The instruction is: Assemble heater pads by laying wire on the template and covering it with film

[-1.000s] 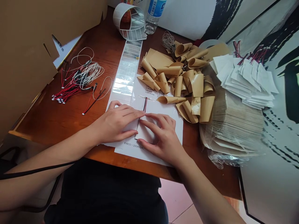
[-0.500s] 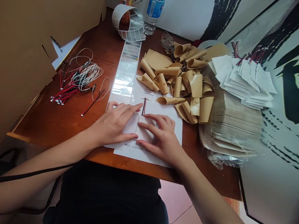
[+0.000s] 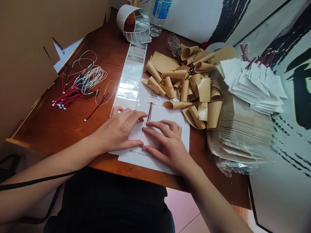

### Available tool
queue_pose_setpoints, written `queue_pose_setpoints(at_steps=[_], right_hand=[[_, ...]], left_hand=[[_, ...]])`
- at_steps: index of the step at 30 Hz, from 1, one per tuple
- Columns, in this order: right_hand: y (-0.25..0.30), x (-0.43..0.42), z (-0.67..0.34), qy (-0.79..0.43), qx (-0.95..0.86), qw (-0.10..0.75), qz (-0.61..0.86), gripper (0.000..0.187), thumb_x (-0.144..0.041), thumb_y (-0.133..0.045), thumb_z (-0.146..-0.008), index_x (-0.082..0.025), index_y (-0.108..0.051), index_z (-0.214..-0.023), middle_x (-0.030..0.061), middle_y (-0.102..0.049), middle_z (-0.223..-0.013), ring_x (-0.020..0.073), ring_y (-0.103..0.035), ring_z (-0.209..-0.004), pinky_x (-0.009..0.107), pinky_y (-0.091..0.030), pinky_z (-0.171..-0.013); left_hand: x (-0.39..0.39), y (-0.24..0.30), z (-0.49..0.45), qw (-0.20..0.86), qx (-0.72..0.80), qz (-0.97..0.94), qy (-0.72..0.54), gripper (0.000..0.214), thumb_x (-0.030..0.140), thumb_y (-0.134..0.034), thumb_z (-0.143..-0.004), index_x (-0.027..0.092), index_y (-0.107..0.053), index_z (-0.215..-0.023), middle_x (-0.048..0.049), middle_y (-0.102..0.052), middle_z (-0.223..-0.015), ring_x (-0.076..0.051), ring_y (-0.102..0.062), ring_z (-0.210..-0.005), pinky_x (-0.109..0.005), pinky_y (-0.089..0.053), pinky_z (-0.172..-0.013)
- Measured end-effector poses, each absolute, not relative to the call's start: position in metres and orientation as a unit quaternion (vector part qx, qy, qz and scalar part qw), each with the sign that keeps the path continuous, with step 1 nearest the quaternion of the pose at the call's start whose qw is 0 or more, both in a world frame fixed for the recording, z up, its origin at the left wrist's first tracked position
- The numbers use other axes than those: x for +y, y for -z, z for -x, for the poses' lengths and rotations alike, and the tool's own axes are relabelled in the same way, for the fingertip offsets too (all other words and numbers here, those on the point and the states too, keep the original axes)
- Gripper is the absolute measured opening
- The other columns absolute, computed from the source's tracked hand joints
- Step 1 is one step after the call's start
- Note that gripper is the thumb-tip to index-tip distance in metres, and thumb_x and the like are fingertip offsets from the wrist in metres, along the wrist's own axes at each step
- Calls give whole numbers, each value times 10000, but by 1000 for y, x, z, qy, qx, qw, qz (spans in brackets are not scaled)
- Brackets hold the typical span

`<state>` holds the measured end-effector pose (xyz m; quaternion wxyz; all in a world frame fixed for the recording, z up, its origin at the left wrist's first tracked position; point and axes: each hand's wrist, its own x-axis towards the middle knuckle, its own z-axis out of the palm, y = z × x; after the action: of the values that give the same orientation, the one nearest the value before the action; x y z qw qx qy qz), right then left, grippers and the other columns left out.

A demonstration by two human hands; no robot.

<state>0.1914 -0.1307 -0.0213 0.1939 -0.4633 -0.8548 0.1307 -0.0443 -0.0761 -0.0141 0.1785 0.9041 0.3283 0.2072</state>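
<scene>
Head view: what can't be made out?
All head view:
- Lower end of the red-and-black wire: hidden by the left hand and right hand.
- Printed code on the white paper sheet: its end hidden by the right hand.
- Small print above the hands: too small.
- Water bottle: top cut off by frame edge.

Two hands show, the left hand (image 3: 119,129) and the right hand (image 3: 167,142). There is one printed sheet (image 3: 175,113), one red-and-black lead (image 3: 150,111), one water bottle (image 3: 159,17), one roll of reflective labels (image 3: 133,24), one label strip (image 3: 132,72), one tangled bundle of leads (image 3: 73,92), one hank of thin wire (image 3: 173,43), one pile of white paper squares (image 3: 252,82), one plastic-wrapped stack of tan sheets (image 3: 243,129), and over twenty curled tan sheets (image 3: 204,89).
</scene>
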Motion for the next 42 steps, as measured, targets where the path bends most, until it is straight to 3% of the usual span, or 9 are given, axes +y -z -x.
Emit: queue_pose_setpoints(at_steps=[8,12,16,20,25,33,42], right_hand=[[19,-132,-191,-165,-839,211,473,376,-453,-613,-994,-261,-671,-1312,54,-697,-1386,335,-522,-1253,536,-357,-1019],[21,-133,-192,-112,-819,281,488,184,-267,-582,-1012,-260,-756,-1072,12,-793,-1177,283,-621,-1113,502,-384,-951],[21,-135,-194,-50,-810,327,485,187,-207,-609,-984,-233,-747,-860,-11,-822,-934,243,-678,-945,472,-390,-899],[20,-140,-195,-21,-807,333,487,255,-180,-590,-982,-229,-721,-768,-28,-799,-788,224,-710,-911,436,-397,-882],[20,-143,-196,-6,-802,325,501,277,-198,-556,-1010,-229,-729,-796,-32,-769,-710,227,-725,-931,424,-388,-890],[21,-146,-195,-16,-791,314,525,411,-226,-555,-1010,-226,-665,-614,-30,-747,-661,212,-692,-879,421,-356,-871],[27,-148,-195,-16,-753,357,553,416,-203,-504,-1006,-233,-729,-658,-18,-732,-637,195,-674,-809,411,-370,-831]], left_hand=[[-75,15,44,153,295,-920,-209,364,456,-725,-908,204,-631,-1153,-56,-742,-1201,-242,-657,-1128,-427,-269,-1030],[-75,17,44,110,263,-933,-218,269,404,-723,-928,218,-712,-1123,-47,-759,-1240,-237,-688,-1153,-452,-314,-1057],[-76,19,42,81,218,-946,-225,173,301,-683,-965,189,-747,-1080,-46,-772,-1247,-240,-680,-1249,-440,-432,-1072],[-77,23,36,58,189,-947,-255,191,243,-605,-1009,143,-753,-1077,-59,-795,-1168,-207,-739,-1132,-402,-548,-1061],[-79,23,28,37,181,-950,-253,168,209,-608,-997,130,-755,-1016,-66,-799,-1057,-210,-752,-1029,-387,-608,-987],[-83,18,6,28,219,-959,-175,243,208,-540,-1029,131,-751,-937,-89,-776,-972,-194,-721,-987,-356,-603,-906],[-92,21,-13,9,260,-951,-169,226,200,-548,-1029,120,-750,-965,-83,-776,-1032,-182,-700,-932,-313,-583,-842]])
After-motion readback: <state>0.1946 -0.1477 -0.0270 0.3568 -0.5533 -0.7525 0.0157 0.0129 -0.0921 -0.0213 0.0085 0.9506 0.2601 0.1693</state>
